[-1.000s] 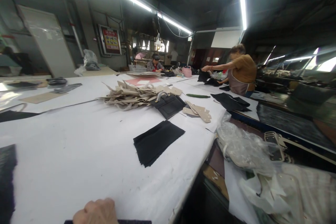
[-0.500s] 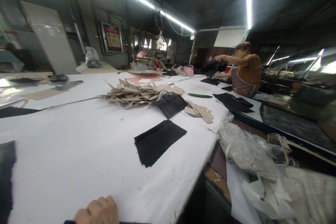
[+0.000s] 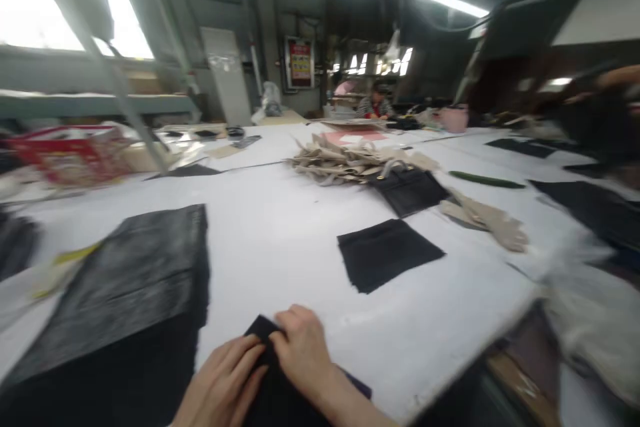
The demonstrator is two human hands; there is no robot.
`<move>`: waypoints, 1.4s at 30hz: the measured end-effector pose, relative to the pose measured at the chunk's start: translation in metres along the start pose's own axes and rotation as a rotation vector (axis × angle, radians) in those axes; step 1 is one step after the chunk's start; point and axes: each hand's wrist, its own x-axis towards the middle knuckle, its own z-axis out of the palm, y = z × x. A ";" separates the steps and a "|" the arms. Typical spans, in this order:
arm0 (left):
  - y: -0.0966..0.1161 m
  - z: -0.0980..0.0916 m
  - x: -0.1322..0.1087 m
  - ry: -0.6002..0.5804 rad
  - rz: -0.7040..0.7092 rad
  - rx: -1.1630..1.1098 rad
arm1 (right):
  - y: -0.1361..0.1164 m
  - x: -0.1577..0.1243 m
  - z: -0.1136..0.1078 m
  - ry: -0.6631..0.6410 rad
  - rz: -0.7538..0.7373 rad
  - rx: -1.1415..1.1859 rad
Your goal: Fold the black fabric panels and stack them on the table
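Note:
My left hand [image 3: 225,377] and my right hand [image 3: 303,350] meet at the near edge of the white table [image 3: 280,233] on a small black fabric piece [image 3: 267,380]. The left hand lies on it with fingers stretched out and flat. The right hand's fingers curl and pinch the piece's far corner. A large stack of black fabric sheets [image 3: 125,287] lies just left of my hands. A separate black fabric square [image 3: 387,253] sits farther out to the right.
A heap of beige cut pieces [image 3: 345,160] and a black handbag [image 3: 410,188] lie mid-table, with more beige pieces [image 3: 487,217] and a green cucumber-like object [image 3: 485,179] at right. A person sits at the far end [image 3: 375,105]. A red-white box [image 3: 70,153] stands left.
The view has swung left and down. Both hands now show on the black piece; before, only one hand's knuckles showed at the bottom edge. The standing person at right has left the frame.

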 end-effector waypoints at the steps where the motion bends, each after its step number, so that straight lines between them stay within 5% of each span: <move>1: 0.002 -0.003 0.000 -0.064 -0.007 0.016 | 0.002 0.001 -0.002 -0.013 -0.016 0.036; 6: 0.009 -0.009 0.009 -0.197 -0.131 -0.005 | 0.018 0.007 0.006 -0.020 -0.118 0.166; 16: 0.006 -0.006 0.016 -0.244 -0.176 0.001 | 0.025 0.000 0.025 0.142 -0.326 0.020; 26: 0.004 0.005 0.014 -0.239 -0.204 0.033 | 0.019 -0.004 0.025 0.262 -0.580 -0.201; 42: 0.000 0.008 0.013 -0.215 -0.265 0.023 | 0.029 -0.003 0.032 0.228 -0.712 -0.311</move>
